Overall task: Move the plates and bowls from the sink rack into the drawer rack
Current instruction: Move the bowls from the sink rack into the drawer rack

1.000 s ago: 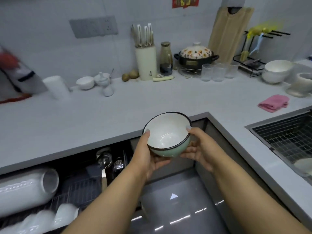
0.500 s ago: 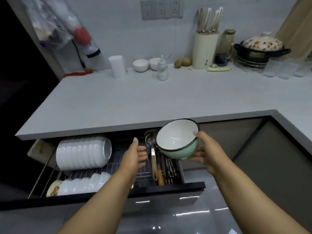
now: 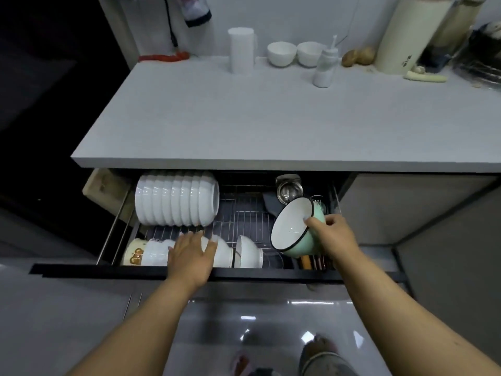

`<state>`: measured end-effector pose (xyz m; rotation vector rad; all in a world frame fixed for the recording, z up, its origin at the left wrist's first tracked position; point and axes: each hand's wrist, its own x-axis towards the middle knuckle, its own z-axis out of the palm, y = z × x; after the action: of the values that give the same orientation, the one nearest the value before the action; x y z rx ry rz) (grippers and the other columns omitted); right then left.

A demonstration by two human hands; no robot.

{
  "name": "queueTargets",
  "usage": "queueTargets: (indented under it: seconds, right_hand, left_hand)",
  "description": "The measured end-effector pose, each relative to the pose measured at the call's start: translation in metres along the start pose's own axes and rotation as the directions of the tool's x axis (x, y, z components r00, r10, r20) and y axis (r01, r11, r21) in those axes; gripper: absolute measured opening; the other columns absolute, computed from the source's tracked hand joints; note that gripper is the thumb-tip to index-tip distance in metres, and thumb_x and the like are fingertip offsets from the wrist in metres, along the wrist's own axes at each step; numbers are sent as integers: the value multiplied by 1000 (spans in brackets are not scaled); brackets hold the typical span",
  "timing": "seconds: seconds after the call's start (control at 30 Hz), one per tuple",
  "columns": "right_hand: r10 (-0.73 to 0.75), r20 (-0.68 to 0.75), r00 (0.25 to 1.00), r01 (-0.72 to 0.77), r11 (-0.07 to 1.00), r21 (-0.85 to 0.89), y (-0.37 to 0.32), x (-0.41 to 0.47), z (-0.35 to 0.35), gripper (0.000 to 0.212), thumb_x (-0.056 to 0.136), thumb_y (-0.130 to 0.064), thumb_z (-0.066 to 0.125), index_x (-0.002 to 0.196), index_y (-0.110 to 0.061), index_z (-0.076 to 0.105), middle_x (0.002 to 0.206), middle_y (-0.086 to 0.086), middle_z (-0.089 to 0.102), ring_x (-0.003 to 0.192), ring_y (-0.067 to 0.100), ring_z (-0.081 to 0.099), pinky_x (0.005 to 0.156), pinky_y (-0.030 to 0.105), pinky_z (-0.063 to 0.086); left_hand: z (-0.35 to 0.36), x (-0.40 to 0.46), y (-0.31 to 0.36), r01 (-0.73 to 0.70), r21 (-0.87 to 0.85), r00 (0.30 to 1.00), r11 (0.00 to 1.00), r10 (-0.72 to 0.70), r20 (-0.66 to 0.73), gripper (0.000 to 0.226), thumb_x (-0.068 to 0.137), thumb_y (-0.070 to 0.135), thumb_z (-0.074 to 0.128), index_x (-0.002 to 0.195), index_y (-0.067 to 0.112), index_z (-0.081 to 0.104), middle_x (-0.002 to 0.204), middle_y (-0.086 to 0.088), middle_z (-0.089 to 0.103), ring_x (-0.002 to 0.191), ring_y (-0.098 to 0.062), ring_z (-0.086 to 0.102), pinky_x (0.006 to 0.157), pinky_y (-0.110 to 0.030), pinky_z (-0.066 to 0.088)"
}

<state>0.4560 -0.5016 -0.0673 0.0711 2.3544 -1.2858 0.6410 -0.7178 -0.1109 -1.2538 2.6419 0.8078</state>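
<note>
The drawer rack (image 3: 244,221) is pulled out under the counter. My right hand (image 3: 332,234) grips a mint-green bowl (image 3: 291,226) with a white inside and black rim, tilted on its side over the rack's right part. My left hand (image 3: 191,253) lies with spread fingers on the front row of white bowls (image 3: 225,251), which stand on edge. A long stack of white bowls (image 3: 176,200) lies on its side at the back left. One more white bowl (image 3: 249,252) stands apart, right of the front row.
A steel ladle (image 3: 288,188) and wooden-handled utensils (image 3: 306,261) fill the drawer's right end. The drawer's black front edge (image 3: 108,270) runs below my hands. On the counter (image 3: 271,118) stand a white cup (image 3: 241,50), two white bowls (image 3: 282,53), a squeeze bottle (image 3: 325,66) and a knife block (image 3: 406,36).
The view turned left and down from the sink side to the open drawer. My left hand let go of the green bowl and dropped onto the front row of bowls. My right hand lowered and tilted the bowl.
</note>
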Motion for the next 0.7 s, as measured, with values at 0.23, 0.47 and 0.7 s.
queueTargets:
  seconds: [0.23, 0.47, 0.7]
  right_hand:
    - [58, 50, 997, -39, 949, -312, 8, 19, 45, 69, 73, -49, 69, 129, -17, 43, 116, 5, 58, 96, 25, 56, 81, 35, 48]
    - [87, 124, 988, -5, 835, -550, 14, 43, 80, 76, 75, -50, 67, 134, -13, 37, 124, 9, 58, 110, 30, 57, 83, 34, 45]
    - [170, 222, 960, 10, 773, -634, 26, 62, 106, 75, 75, -47, 68, 133, -10, 37, 124, 11, 56, 110, 31, 56, 77, 31, 43]
  left_hand:
    - [4, 11, -25, -34, 192, 997, 981, 20, 73, 66, 97, 56, 16, 151, 19, 19, 161, -3, 11, 148, -17, 1, 120, -40, -2]
    - [5, 32, -31, -127, 307, 991, 943, 107, 79, 67, 96, 56, 17, 152, 18, 16, 161, -1, 11, 148, -15, -1, 120, -41, -1]
    - [5, 37, -33, -162, 249, 986, 955, 149, 71, 68, 95, 57, 26, 151, 19, 18, 159, 1, 18, 147, -14, 8, 120, -40, 4]
